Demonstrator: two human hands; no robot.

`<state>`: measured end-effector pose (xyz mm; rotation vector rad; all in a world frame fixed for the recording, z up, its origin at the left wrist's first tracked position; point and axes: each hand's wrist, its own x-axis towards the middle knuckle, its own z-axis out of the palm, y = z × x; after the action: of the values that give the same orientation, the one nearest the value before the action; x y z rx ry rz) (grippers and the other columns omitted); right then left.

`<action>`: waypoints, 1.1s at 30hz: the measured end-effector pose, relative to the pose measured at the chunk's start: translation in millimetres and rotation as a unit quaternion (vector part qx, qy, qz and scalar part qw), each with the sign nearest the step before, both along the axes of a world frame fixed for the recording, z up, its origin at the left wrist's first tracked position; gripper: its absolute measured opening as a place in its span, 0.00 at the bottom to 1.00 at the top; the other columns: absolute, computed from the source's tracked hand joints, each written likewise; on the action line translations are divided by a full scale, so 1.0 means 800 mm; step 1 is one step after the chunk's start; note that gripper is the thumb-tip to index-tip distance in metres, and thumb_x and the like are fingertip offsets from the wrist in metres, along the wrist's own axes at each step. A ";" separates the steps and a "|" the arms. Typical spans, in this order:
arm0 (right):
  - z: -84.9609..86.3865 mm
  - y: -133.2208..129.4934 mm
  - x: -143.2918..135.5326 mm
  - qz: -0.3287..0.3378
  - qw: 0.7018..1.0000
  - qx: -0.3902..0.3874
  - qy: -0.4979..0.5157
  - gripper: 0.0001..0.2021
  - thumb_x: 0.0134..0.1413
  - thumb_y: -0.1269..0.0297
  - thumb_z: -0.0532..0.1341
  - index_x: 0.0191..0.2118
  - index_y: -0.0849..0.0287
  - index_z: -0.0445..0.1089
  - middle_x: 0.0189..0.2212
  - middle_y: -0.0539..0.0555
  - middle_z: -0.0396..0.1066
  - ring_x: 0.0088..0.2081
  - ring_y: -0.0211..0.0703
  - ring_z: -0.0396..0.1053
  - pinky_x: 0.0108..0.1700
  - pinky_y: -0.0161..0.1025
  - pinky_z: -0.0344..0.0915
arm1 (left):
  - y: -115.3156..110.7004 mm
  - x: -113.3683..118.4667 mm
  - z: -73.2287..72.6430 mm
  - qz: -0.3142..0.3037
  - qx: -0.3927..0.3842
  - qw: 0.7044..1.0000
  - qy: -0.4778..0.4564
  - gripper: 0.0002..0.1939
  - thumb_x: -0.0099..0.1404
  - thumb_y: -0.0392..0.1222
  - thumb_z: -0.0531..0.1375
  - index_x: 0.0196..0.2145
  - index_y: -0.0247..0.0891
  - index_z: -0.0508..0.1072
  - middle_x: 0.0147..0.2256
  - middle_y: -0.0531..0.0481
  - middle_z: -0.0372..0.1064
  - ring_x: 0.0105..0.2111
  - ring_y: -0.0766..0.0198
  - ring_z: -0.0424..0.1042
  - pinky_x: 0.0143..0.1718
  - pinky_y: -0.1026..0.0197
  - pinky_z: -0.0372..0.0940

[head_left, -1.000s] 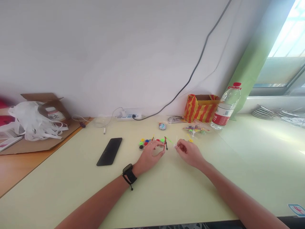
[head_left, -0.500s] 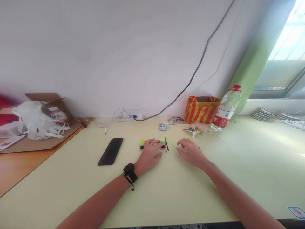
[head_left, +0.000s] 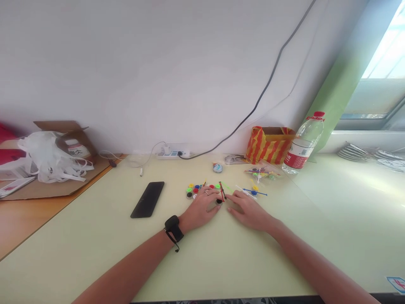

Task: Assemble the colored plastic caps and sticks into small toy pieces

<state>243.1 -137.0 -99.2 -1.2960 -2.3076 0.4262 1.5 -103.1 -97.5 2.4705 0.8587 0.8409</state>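
Note:
My left hand (head_left: 202,207), with a ring and a black wristwatch, rests on the pale green table (head_left: 221,253) with its fingertips at a small black cap (head_left: 219,202) and a red and black stick (head_left: 222,192). Just behind it lie several small coloured caps (head_left: 194,189). My right hand (head_left: 248,210) lies flat on the table, its fingers pointing left toward the same sticks and holding nothing. A blue stick with a disc (head_left: 255,193) and a white stick lie beyond the right hand.
A black phone (head_left: 147,199) lies left of the hands. At the back are a power strip (head_left: 172,153), a small round tin (head_left: 217,168), a clear bag of coloured parts (head_left: 261,172), a striped bag (head_left: 267,145) and a water bottle (head_left: 302,144). A cardboard box with white plastic (head_left: 50,158) stands far left.
My right hand let go of a small white piece, opened flat and slid left toward the left hand. The blue and white sticks now show behind it. My left hand shifted slightly.

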 end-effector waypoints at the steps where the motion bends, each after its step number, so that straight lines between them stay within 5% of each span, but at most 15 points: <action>1: 0.000 0.000 0.000 0.002 1.000 0.000 -0.003 0.16 0.66 0.61 0.58 0.57 0.52 0.71 0.43 0.58 0.71 0.45 0.52 0.70 0.47 0.48 0.67 | -0.001 0.000 0.002 -0.007 -0.005 1.000 0.002 0.14 0.70 0.39 0.60 0.52 0.48 0.76 0.55 0.48 0.73 0.63 0.49 0.61 0.66 0.39 0.54; 6: 0.001 -0.002 -0.004 0.000 1.000 0.002 0.023 0.09 0.67 0.62 0.58 0.46 0.54 0.75 0.40 0.57 0.73 0.45 0.51 0.71 0.46 0.47 0.66 | -0.004 -0.002 0.005 -0.028 -0.036 0.999 0.012 0.16 0.72 0.39 0.58 0.55 0.49 0.74 0.52 0.48 0.75 0.63 0.48 0.61 0.64 0.41 0.58; 11: 0.000 -0.001 -0.003 0.002 1.000 0.009 0.008 0.15 0.66 0.64 0.59 0.56 0.52 0.71 0.42 0.57 0.72 0.45 0.51 0.70 0.47 0.46 0.66 | -0.002 -0.003 0.002 -0.023 -0.043 0.999 0.016 0.17 0.72 0.40 0.58 0.57 0.49 0.73 0.53 0.48 0.74 0.61 0.49 0.62 0.63 0.42 0.60; 16: 0.003 -0.002 -0.003 -0.022 1.000 -0.002 0.016 0.08 0.67 0.63 0.57 0.43 0.55 0.74 0.36 0.54 0.73 0.40 0.47 0.71 0.42 0.43 0.64 | -0.003 -0.003 0.003 -0.015 -0.036 0.999 0.022 0.15 0.73 0.41 0.58 0.56 0.48 0.73 0.52 0.48 0.74 0.59 0.51 0.65 0.63 0.45 0.61; 23: 0.000 0.002 -0.002 -0.025 1.000 -0.009 -0.005 0.10 0.67 0.68 0.55 0.43 0.54 0.75 0.37 0.54 0.74 0.41 0.47 0.71 0.41 0.42 0.62 | -0.003 -0.003 0.002 -0.015 -0.025 0.999 0.019 0.15 0.73 0.42 0.58 0.55 0.48 0.73 0.52 0.47 0.74 0.58 0.51 0.66 0.62 0.44 0.62; 33: 0.003 0.001 -0.001 -0.057 0.998 -0.013 -0.024 0.06 0.61 0.68 0.58 0.31 0.56 0.64 0.32 0.51 0.71 0.34 0.42 0.67 0.34 0.39 0.56 | -0.002 -0.002 0.005 -0.004 -0.053 0.998 0.015 0.08 0.73 0.44 0.59 0.48 0.45 0.75 0.46 0.48 0.74 0.53 0.53 0.68 0.59 0.48 0.63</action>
<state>242.3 -135.9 -96.8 -1.4576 -2.2596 0.3924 -0.2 -105.0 -93.3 2.3980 0.8791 0.7368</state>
